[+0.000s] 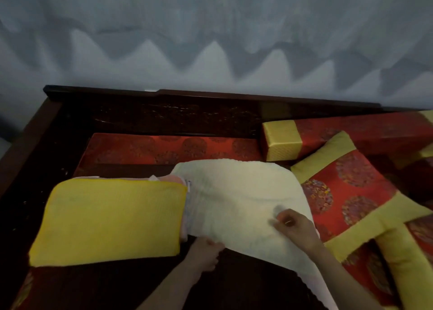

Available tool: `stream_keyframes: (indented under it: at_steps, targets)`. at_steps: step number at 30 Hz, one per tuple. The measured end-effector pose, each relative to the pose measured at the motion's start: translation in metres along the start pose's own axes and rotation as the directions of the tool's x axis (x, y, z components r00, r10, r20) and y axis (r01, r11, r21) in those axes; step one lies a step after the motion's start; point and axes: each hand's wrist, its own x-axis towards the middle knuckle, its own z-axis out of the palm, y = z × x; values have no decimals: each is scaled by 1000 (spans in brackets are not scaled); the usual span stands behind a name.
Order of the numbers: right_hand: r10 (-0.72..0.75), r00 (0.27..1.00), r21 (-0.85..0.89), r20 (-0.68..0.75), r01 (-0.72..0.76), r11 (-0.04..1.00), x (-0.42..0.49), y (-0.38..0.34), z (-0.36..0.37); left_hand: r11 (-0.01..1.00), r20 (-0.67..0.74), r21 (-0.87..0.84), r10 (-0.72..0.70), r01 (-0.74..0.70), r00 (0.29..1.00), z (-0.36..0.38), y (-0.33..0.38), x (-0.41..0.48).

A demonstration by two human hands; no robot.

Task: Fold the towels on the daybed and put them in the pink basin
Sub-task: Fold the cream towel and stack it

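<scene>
Plainly soft and light, the cream towel [234, 192] will sag and crease wherever it is lifted, so it is best taken by a corner or along a hem, not by its middle. It lies spread, a little rumpled, across the seat of the daybed [164, 119], with its near corner trailing toward the person. The left hand [206, 251] is at the towel's near left edge, its fingers [214, 245] curled round the hem and partly under the cloth. The right hand [293, 225] rests on top of the towel toward its right side. Its fingers [281, 220] are bent and blurred, so I cannot tell whether they pinch the cloth or only press it. Just beside the towel on the left, a folded yellow towel [112, 218] sits on a pinkish towel [174, 178]. Red and gold cushions [351, 192] lie touching the towel's right edge. No pink basin is in view.
</scene>
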Motion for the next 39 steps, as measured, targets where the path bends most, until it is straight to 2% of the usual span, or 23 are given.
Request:
stream_keyframes:
  at_steps: [2, 4, 6, 10, 12, 14, 16, 18, 20, 21, 22, 24, 25, 27, 30, 31, 34, 35, 37, 39]
  targets:
    - [-83, 992, -61, 91, 89, 994, -2, 14, 0, 974, -110, -219, -83, 57, 990, 14, -6, 6]
    - [-184, 969, -102, 164, 202, 974, -4, 26, 4, 915, -240, -403, -93, -12, 966, 18, -2, 12]
    - [-242, 945, -104, 218, 269, 958, -6, 40, 5, 826, -310, -558, -121, -77, 943, 24, 9, 13]
    - [-260, 925, -154, 276, 310, 938, -8, 55, 5, 543, -262, -833, -218, -106, 940, 25, 31, 19]
    - [-247, 911, -264, 331, 341, 902, -11, 54, 5, 489, -223, -869, -260, -71, 940, 21, 39, 24]
    - [-263, 898, -383, 353, 395, 835, -15, 58, 7, 554, -247, -829, -245, -73, 937, 23, 46, 27]
    - [-284, 897, -448, 340, 420, 789, -17, 62, 10, 698, -388, -693, -148, -181, 910, 29, 53, 31]
    - [-304, 898, -474, 318, 428, 770, -18, 66, 13, 804, -480, -507, 37, -312, 876, 37, 65, 23]
    - [-333, 899, -467, 284, 434, 771, -19, 68, 16, 856, -487, -280, 264, -435, 833, 45, 83, 6]
    - [-349, 898, -452, 267, 437, 777, -19, 68, 16, 845, -473, -208, 353, -492, 807, 49, 91, 0]
    - [-360, 897, -432, 257, 440, 787, -20, 69, 17, 823, -455, -215, 392, -525, 800, 50, 100, -4]
    - [-385, 889, -380, 249, 456, 805, -20, 71, 15, 773, -389, -317, 422, -549, 819, 48, 117, -8]
    - [-395, 884, -360, 252, 464, 809, -19, 72, 14, 750, -351, -393, 413, -533, 840, 44, 125, -9]
    - [-418, 872, -342, 255, 486, 804, -19, 72, 10, 635, -294, -640, 319, -433, 901, 33, 138, -12]
    - [-442, 863, -324, 244, 502, 801, -20, 75, 10, 572, -297, -703, 302, -422, 906, 12, 140, -19]
    - [-451, 862, -325, 230, 505, 799, -23, 75, 10, 506, -309, -743, 320, -438, 896, 5, 143, -25]
    - [-463, 867, -323, 181, 498, 805, -34, 72, 9, 455, -490, -649, 363, -610, 793, -24, 138, -42]
    - [-465, 868, -311, 172, 496, 811, -38, 70, 10, 468, -538, -580, 395, -667, 745, -34, 134, -49]
    - [-474, 864, -288, 170, 503, 815, -44, 66, 11, 563, -577, -348, 501, -749, 645, -49, 123, -63]
    - [-505, 844, -279, 181, 536, 797, -48, 63, 15, 606, -565, -190, 576, -772, 591, -65, 105, -74]
